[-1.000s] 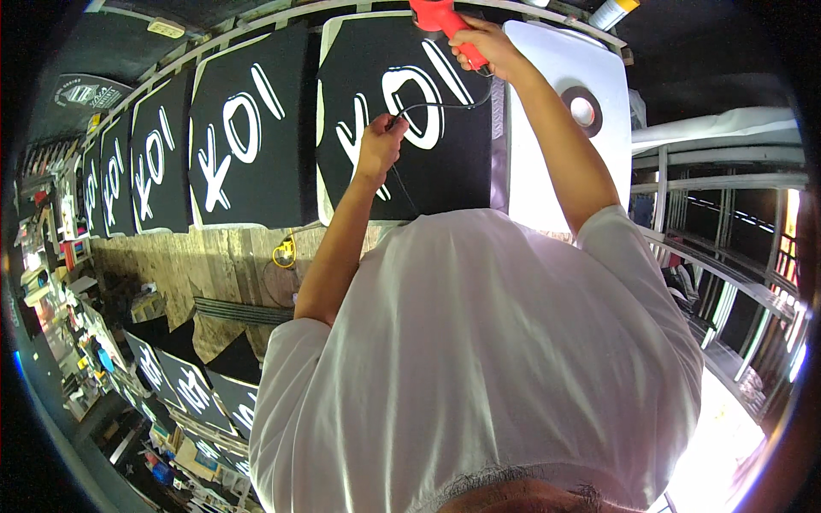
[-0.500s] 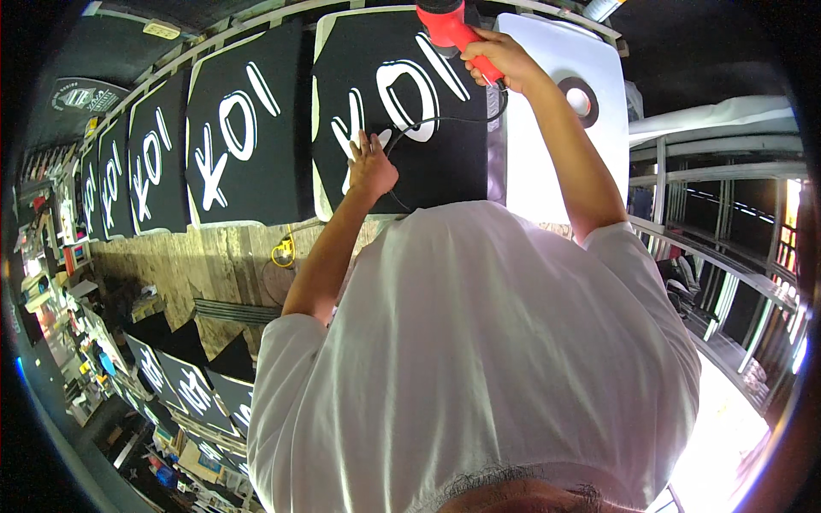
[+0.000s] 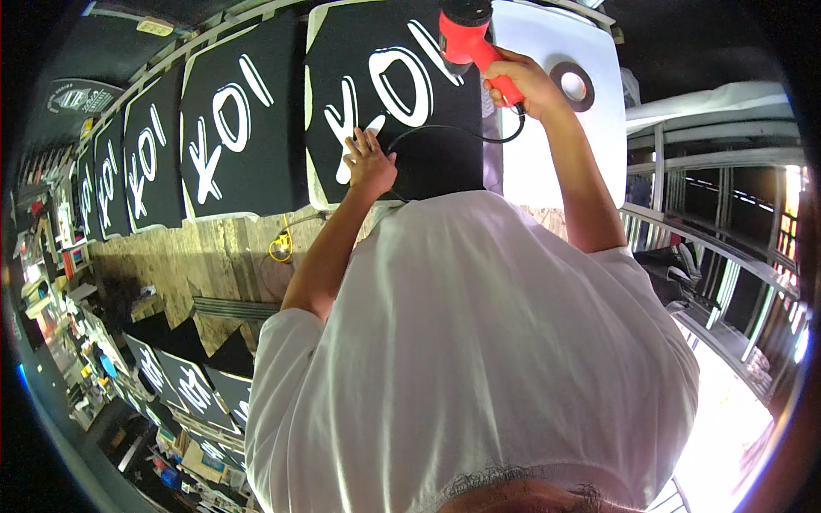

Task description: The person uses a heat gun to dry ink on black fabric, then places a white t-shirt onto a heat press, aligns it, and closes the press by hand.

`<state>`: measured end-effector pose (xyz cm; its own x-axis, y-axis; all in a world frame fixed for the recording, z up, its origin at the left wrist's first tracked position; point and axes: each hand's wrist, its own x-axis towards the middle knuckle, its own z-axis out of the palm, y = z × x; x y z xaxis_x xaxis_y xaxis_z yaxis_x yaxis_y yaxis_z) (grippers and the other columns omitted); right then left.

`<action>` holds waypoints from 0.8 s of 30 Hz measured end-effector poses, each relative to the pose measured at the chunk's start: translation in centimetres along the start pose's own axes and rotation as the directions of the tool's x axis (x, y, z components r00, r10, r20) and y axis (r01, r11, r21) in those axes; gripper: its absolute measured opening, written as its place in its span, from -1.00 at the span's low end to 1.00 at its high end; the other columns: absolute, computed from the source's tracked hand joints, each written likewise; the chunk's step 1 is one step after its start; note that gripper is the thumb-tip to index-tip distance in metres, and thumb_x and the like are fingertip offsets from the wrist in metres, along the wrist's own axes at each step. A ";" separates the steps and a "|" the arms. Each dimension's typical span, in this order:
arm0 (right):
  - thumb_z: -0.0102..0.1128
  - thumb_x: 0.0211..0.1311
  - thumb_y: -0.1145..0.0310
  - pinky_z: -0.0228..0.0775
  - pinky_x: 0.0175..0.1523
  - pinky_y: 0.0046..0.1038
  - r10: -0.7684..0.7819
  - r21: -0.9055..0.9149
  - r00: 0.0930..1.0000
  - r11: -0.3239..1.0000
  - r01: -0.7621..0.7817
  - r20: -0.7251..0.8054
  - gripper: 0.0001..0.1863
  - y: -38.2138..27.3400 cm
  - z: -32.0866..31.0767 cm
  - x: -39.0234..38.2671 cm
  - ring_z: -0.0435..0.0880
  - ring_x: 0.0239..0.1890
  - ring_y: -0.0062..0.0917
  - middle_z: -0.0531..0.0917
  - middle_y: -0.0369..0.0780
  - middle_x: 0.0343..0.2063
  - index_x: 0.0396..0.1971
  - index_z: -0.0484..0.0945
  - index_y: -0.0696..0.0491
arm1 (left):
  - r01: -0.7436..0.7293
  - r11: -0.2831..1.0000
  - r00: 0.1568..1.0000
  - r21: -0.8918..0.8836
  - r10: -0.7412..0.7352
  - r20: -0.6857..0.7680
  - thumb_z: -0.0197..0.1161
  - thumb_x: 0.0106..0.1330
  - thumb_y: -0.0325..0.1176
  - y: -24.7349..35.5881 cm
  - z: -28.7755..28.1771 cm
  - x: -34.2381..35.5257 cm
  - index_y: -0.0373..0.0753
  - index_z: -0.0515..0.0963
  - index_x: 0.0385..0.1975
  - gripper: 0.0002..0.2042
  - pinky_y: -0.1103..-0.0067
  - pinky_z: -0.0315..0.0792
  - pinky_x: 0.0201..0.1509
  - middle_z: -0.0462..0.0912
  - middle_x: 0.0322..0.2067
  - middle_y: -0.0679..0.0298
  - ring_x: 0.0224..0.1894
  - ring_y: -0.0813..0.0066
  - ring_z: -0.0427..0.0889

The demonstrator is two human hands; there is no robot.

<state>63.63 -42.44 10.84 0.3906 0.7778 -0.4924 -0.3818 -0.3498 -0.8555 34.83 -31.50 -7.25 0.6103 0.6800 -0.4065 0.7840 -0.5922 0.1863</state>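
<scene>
My right hand is wrapped round the handle of a red hair dryer with a black vented end. The dryer's black end faces up and its red mouth points down over a black cloth panel with large white lettering. From the handle a black cord loops left across the panel to my left hand. My left hand rests on the panel's lower left with its fingers apart, over part of the lettering. Whether the cord passes beneath that hand is hidden.
On the right lies a white board with a roll of dark tape on it. More lettered black panels line up leftward. A yellow cord hangs by the wooden floor. Metal racks stand at right.
My right hand has brought the hair dryer a little down and to the right, and the cord's loop has shifted with it. My left hand stays on the panel.
</scene>
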 end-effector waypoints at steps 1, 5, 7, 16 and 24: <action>0.26 0.08 0.44 0.41 -0.52 -0.49 0.006 0.070 1.000 0.998 -0.008 0.026 -0.48 0.2 -0.6 -0.3 0.51 -0.64 -0.57 0.57 -0.20 -0.53 0.10 0.45 0.20 | 0.005 1.000 1.000 -0.007 -0.005 0.011 -0.02 0.44 -0.01 -0.1 -0.1 0.0 -0.40 -0.13 0.46 -0.22 -0.10 -0.06 0.44 -0.21 0.48 -0.18 0.49 -0.32 -0.23; 0.25 0.09 0.46 0.41 -0.52 -0.51 -0.069 -0.088 0.997 0.994 0.066 -0.035 -0.42 0.9 0.0 -1.7 0.52 -0.62 -0.58 0.55 -0.20 -0.52 0.18 0.41 0.18 | -0.006 1.000 1.000 -0.031 0.006 -0.012 -0.03 0.45 -0.02 -0.6 0.1 -0.1 -0.38 -0.10 0.46 -0.25 -0.08 -0.06 0.45 -0.21 0.48 -0.14 0.50 -0.27 -0.22; 0.24 0.10 0.46 0.41 -0.52 -0.51 -0.011 0.006 1.000 1.000 0.011 -0.009 -0.40 0.9 -0.9 -1.9 0.51 -0.62 -0.58 0.55 -0.20 -0.52 0.21 0.39 0.18 | -0.012 1.000 1.000 -0.018 0.012 -0.023 -0.04 0.45 -0.02 -0.7 0.5 -0.2 -0.37 -0.10 0.46 -0.25 -0.07 -0.07 0.45 -0.21 0.49 -0.13 0.50 -0.27 -0.21; 0.24 0.11 0.47 0.36 -0.56 -0.52 0.057 0.096 0.995 0.993 -0.065 0.084 -0.33 2.3 1.5 -3.2 0.51 -0.65 -0.58 0.54 -0.21 -0.54 0.29 0.30 0.15 | 0.056 0.998 0.998 -0.020 -0.056 0.002 -0.05 0.46 0.01 -0.2 0.8 -2.2 -0.29 -0.15 0.48 -0.24 -0.20 -0.14 0.41 -0.24 0.50 -0.08 0.49 -0.32 -0.22; 0.22 0.06 0.48 0.35 -0.54 -0.52 0.104 0.045 0.978 0.993 -0.113 0.178 -0.25 2.9 4.5 -4.4 0.47 -0.66 -0.60 0.52 -0.22 -0.56 0.34 0.26 0.15 | 0.080 0.997 0.995 -0.017 -0.079 0.056 -0.04 0.45 -0.03 -0.8 0.4 -2.4 -0.28 -0.22 0.49 -0.23 -0.28 -0.13 0.37 -0.30 0.51 -0.05 0.49 -0.35 -0.26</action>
<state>57.02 -44.49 11.21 0.1932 0.8180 -0.5418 -0.4610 -0.4118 -0.7861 32.68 -32.87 -6.81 0.5388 0.6994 -0.4697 0.8323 -0.5281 0.1683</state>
